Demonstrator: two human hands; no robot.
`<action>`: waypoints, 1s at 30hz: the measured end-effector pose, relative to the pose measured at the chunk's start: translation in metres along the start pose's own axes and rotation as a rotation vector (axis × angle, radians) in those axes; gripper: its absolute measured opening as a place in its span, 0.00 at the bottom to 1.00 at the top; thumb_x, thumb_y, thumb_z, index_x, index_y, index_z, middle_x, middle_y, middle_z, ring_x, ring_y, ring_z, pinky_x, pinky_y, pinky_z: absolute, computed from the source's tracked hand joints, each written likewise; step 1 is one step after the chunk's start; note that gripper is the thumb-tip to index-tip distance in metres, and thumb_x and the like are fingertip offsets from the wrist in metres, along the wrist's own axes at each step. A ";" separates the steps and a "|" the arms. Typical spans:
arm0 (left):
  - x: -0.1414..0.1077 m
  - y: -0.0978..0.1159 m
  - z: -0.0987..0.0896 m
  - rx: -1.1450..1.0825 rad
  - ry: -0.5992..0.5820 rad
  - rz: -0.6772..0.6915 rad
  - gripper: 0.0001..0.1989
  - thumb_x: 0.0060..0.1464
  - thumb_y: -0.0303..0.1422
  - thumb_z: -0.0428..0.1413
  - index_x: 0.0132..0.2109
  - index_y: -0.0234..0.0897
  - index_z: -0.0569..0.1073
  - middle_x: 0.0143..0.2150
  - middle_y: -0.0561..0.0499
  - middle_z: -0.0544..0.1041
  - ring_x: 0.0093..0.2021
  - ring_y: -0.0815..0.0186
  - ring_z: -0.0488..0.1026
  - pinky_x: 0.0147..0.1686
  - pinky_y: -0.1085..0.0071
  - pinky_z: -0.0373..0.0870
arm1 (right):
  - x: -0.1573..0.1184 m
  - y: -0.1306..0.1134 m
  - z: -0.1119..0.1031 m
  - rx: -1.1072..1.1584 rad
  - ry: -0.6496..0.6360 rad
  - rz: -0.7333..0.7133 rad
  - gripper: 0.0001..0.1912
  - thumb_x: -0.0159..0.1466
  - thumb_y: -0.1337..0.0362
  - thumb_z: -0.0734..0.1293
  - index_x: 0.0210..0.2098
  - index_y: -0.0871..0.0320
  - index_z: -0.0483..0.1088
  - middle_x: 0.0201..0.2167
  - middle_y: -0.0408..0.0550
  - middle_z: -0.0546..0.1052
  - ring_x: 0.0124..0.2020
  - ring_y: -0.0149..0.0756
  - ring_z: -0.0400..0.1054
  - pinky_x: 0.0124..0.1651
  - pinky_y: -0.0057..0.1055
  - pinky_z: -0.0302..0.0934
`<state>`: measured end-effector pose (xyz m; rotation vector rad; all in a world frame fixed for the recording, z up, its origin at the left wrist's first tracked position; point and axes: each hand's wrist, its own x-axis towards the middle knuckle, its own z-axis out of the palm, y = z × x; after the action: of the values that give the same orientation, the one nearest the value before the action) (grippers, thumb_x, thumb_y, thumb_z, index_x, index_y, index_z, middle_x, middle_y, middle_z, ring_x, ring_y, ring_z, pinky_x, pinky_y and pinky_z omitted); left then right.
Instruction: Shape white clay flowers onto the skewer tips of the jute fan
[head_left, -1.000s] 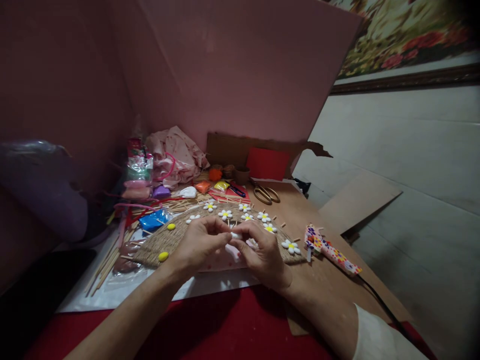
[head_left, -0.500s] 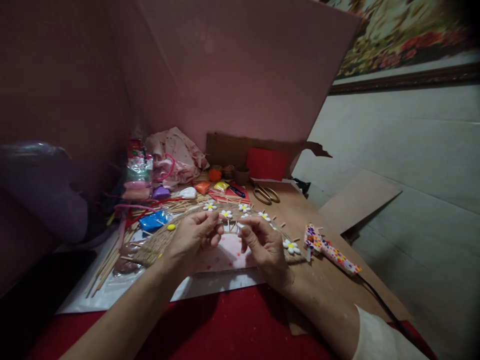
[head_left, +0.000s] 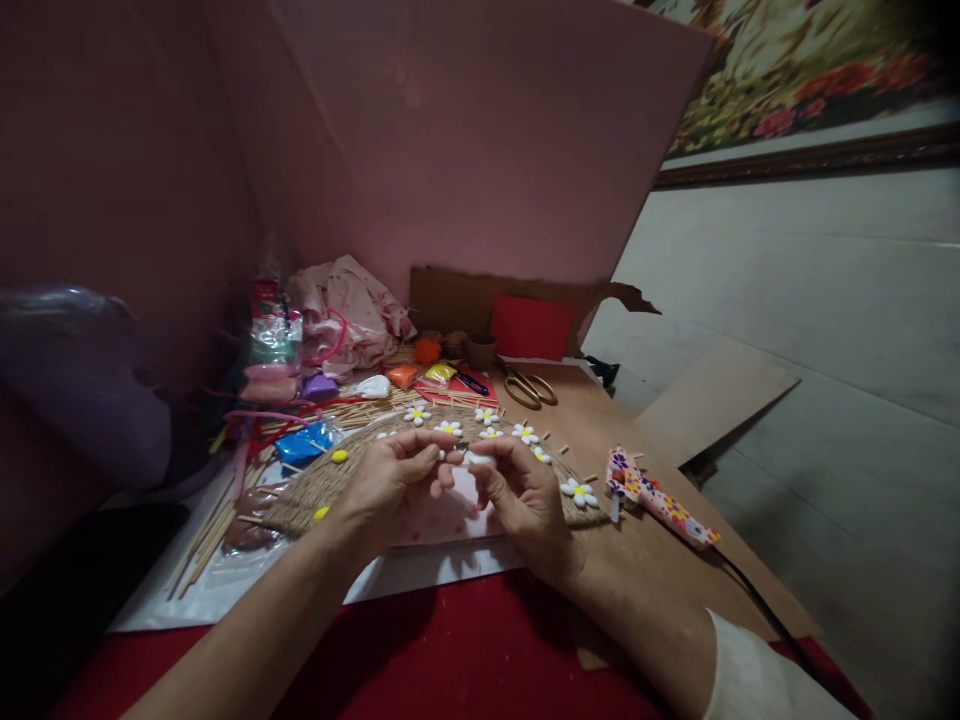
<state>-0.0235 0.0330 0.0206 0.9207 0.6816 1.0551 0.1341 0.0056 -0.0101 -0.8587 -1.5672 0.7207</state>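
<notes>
My right hand (head_left: 529,500) pinches a lump of white modelling clay (head_left: 480,459) between thumb and fingertips. Close beside it, my left hand (head_left: 397,478) has thumb and forefinger pressed together on a much smaller white clay bit (head_left: 442,455). Both hands hover over a fan-shaped twine-wrapped piece (head_left: 300,495) with short sticks poking out along its edge. White clay flowers (head_left: 579,493) with yellow centres sit on the twine. Two bare yellow dots (head_left: 340,456) show on its left side. A pink dotted panel (head_left: 435,525) fills the lower middle, partly hidden by my hands.
Bags of coloured clay, among them blue (head_left: 306,440) and white (head_left: 373,387), lie behind and left. Gold-handled scissors (head_left: 529,387) rest at the back. A flower-patterned glue gun (head_left: 660,500) with a cord lies right on brown board (head_left: 652,575). Loose sticks (head_left: 199,540) lie left.
My hands have drawn closer together and slightly lower. More of the white clay now shows in my right fingertips, and the small bit shows at the left ones.
</notes>
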 end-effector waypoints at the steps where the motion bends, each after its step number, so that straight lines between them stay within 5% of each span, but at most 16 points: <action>1: 0.000 0.000 0.000 0.003 0.004 -0.012 0.09 0.41 0.27 0.63 0.33 0.31 0.74 0.22 0.52 0.75 0.20 0.75 0.68 0.21 0.80 0.64 | 0.000 0.001 0.000 0.002 0.003 0.000 0.08 0.64 0.61 0.62 0.41 0.56 0.65 0.25 0.41 0.69 0.21 0.27 0.64 0.24 0.26 0.62; 10: -0.007 -0.001 0.007 0.170 0.075 -0.048 0.13 0.38 0.38 0.65 0.27 0.34 0.73 0.13 0.59 0.64 0.12 0.77 0.55 0.11 0.81 0.48 | 0.001 0.000 0.001 -0.110 0.046 -0.056 0.07 0.60 0.62 0.66 0.37 0.56 0.66 0.28 0.42 0.70 0.25 0.29 0.65 0.28 0.27 0.64; 15: -0.007 0.000 0.010 0.233 0.006 -0.031 0.15 0.43 0.42 0.62 0.30 0.33 0.75 0.17 0.57 0.67 0.15 0.76 0.59 0.14 0.79 0.52 | 0.002 -0.003 0.000 -0.166 0.033 -0.089 0.07 0.59 0.63 0.67 0.37 0.56 0.68 0.29 0.43 0.72 0.28 0.30 0.66 0.32 0.29 0.63; 24: -0.009 0.001 0.012 0.414 -0.040 0.073 0.12 0.44 0.39 0.61 0.28 0.33 0.72 0.17 0.56 0.68 0.16 0.75 0.60 0.17 0.78 0.53 | 0.001 -0.001 -0.001 -0.113 -0.021 -0.022 0.08 0.60 0.60 0.66 0.34 0.58 0.67 0.24 0.41 0.70 0.23 0.27 0.64 0.24 0.25 0.60; 30: -0.006 -0.002 0.011 0.318 0.029 0.115 0.11 0.48 0.36 0.59 0.26 0.32 0.71 0.16 0.57 0.68 0.15 0.77 0.59 0.16 0.80 0.53 | 0.001 -0.002 0.001 0.008 0.012 0.048 0.06 0.61 0.61 0.66 0.33 0.57 0.66 0.23 0.39 0.68 0.20 0.25 0.62 0.22 0.22 0.60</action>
<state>-0.0154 0.0234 0.0244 1.2327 0.8437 1.0811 0.1323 0.0053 -0.0076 -0.8963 -1.5369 0.7544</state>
